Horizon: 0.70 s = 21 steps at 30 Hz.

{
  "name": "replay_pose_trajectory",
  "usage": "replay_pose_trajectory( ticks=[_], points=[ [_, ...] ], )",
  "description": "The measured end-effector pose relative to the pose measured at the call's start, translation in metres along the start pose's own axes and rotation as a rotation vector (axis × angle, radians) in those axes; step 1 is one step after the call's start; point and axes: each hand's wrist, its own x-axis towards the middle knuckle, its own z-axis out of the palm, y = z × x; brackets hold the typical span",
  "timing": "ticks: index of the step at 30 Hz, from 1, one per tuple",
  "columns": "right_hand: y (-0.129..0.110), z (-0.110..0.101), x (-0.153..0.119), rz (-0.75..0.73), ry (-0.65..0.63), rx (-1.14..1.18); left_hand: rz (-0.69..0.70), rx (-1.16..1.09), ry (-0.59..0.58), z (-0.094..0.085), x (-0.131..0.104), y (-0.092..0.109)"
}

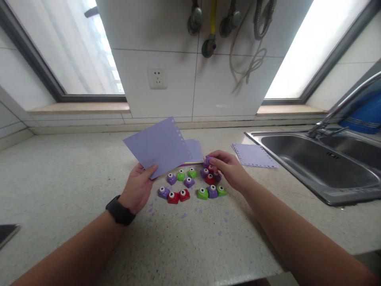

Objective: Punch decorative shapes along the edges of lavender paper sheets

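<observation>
My left hand (139, 188) pinches the lower corner of a purple paper sheet (157, 147), raised and tilted above the counter. Small shapes are punched along that sheet's right edge. Over the right-hand cluster of punches, my right hand (224, 167) has its thumb and fingers closed on a purple craft punch (207, 160). Beneath and around those fingers sit purple and red punches, partly hidden by the hand. Between my hands lie more craft punches, among them a green punch (192, 172), a red punch (173, 197) and a purple punch (212, 191).
Behind the punches lies a stack of coloured paper (195, 151). Purple sheets with punched edges (254, 155) rest beside the steel sink (285, 159) at right. Purple paper scraps (184, 215) dot the counter (74, 171). A dark flat object (7, 233) is at far left.
</observation>
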Motion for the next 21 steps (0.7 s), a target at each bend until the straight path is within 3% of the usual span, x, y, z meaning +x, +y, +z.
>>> replay_pose_trajectory(
  ticks=[12,21],
  points=[
    [-0.0068,0.0014,-0.0004,0.0,-0.027,-0.114,-0.055,-0.036,0.043,-0.001,-0.0001,0.0016],
    [-0.009,0.0025,-0.0022,-0.034,-0.047,-0.365,0.012,-0.032,0.054,-0.001,0.0041,-0.0001]
  ],
)
